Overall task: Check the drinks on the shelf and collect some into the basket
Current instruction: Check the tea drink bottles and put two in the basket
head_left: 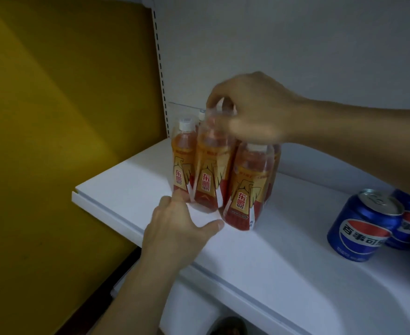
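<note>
A shrink-wrapped pack of orange drink bottles (pixel 223 172) with red and gold labels and white caps stands on the white shelf (pixel 126 184). My right hand (pixel 254 110) grips the pack from above, fingers curled round the white carrying strap at its top. My left hand (pixel 177 228) lies low at the pack's front left corner, fingers stretched out and touching the base, thumb spread toward the front bottle. No basket is in view.
Blue cola cans (pixel 365 226) stand on the same shelf at the right, two of them plainly seen. A slotted white upright (pixel 160 68) and the grey back panel rise behind the pack. A yellow wall (pixel 54 117) fills the left. A lower shelf shows below.
</note>
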Demonstrator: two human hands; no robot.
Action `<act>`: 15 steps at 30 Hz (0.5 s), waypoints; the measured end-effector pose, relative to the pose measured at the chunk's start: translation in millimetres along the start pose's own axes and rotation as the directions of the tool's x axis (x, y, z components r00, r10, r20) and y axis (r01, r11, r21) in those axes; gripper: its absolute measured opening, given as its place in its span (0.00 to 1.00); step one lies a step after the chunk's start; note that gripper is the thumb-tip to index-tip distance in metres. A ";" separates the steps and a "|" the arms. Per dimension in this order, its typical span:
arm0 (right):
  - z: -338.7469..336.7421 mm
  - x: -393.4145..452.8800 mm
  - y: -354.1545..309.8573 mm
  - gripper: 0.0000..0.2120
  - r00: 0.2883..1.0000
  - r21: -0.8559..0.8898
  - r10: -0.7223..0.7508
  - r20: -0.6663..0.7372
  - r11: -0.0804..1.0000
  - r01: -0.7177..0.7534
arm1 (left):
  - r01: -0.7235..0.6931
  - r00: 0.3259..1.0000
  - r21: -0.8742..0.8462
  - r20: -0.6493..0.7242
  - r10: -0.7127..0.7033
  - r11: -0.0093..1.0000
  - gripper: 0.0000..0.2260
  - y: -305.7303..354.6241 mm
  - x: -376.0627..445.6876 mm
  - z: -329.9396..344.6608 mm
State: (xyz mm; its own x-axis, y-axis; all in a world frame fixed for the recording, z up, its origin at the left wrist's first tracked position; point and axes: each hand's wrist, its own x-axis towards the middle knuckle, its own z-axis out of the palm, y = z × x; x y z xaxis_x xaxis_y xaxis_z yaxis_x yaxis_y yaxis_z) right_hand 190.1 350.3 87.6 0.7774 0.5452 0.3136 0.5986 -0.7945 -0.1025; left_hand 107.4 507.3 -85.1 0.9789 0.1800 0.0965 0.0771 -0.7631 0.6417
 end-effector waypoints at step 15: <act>-70.5 -109.3 31.7 0.14 0.829 0.468 0.322 -0.457 0.880 -0.084 | -0.489 0.865 -0.534 -0.397 0.307 0.690 0.42 129.6 -63.4 37.4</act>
State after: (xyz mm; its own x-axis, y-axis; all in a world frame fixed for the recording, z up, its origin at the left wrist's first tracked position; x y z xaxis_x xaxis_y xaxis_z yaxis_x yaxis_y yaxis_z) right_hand 110.5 246.7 116.7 0.7491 0.0739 0.6583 0.5517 -0.6196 -0.5583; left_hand 62.4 373.8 -36.6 0.7955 0.1679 0.5823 -0.5269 -0.2830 0.8014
